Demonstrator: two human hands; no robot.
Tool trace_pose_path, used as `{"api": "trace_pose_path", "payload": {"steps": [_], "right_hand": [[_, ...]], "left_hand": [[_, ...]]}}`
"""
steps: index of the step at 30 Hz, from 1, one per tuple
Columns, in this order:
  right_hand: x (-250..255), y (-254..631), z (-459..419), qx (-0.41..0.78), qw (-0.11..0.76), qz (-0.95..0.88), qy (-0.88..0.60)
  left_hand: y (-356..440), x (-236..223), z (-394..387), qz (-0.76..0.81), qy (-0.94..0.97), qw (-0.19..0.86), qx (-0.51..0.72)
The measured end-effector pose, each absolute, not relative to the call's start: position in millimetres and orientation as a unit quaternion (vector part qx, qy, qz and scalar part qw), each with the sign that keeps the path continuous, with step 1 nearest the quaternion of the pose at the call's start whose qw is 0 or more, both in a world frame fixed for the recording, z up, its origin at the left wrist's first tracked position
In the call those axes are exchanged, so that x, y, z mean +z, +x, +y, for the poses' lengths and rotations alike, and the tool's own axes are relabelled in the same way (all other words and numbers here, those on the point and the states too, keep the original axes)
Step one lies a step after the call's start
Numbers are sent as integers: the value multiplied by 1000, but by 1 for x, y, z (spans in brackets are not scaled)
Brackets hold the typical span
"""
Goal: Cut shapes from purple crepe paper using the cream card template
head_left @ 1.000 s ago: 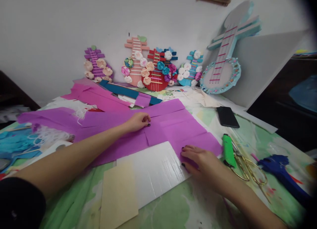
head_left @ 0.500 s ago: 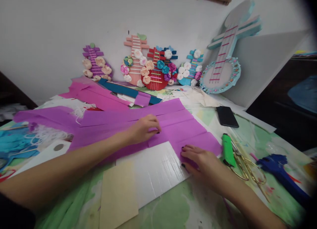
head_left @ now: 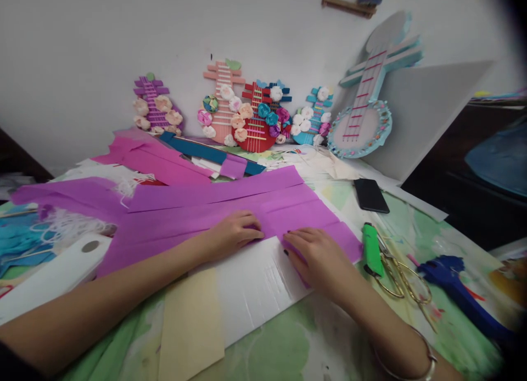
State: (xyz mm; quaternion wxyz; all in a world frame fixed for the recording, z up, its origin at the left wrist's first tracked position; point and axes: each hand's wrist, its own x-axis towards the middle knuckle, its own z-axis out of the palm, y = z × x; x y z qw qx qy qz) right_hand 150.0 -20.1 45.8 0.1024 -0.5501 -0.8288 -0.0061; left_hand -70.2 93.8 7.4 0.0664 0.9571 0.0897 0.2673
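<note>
A sheet of purple crepe paper (head_left: 230, 200) lies spread beneath and behind a white board (head_left: 255, 293) with shiny streaks, perhaps glue. Over the board's left end is a pale yellow card (head_left: 191, 320). My left hand (head_left: 234, 235) rests with outstretched fingers on the paper at the board's far edge. Opposite it, my right hand (head_left: 319, 255) presses the paper by the board's right corner, its fingers extended and fairly flat. Neither hand visibly grips anything.
To the right lie a green lighter (head_left: 371, 249), gold-handled scissors (head_left: 405, 276), a blue glue gun (head_left: 461, 293) and a black phone (head_left: 371, 195). Several decorated toy lutes, one a red lute (head_left: 255, 136), lean against the wall. Pink paper (head_left: 156, 161) lies at back left.
My left hand has come down onto the paper beside the board's far edge. My right hand has shifted slightly left and up toward it. The view has also moved a little.
</note>
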Motion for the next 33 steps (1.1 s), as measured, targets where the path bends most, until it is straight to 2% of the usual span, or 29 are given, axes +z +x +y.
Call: {"api": "trace_pose_path", "payload": {"steps": [3,8,18,33], "right_hand": [[28,147,-12,-15,137,-860,-492],[12,144,-12,-20,109,-875,-471],[12,140,-15,-15,121,-866,-485],[17,135,-17,16,97,-859,-502]], "left_hand": [[-71,8,94,92,951,93,279],[-74,6,93,109,940,110,306],[-89,9,72,76,959,14,272],[-91,4,70,114,956,-15,271]]}}
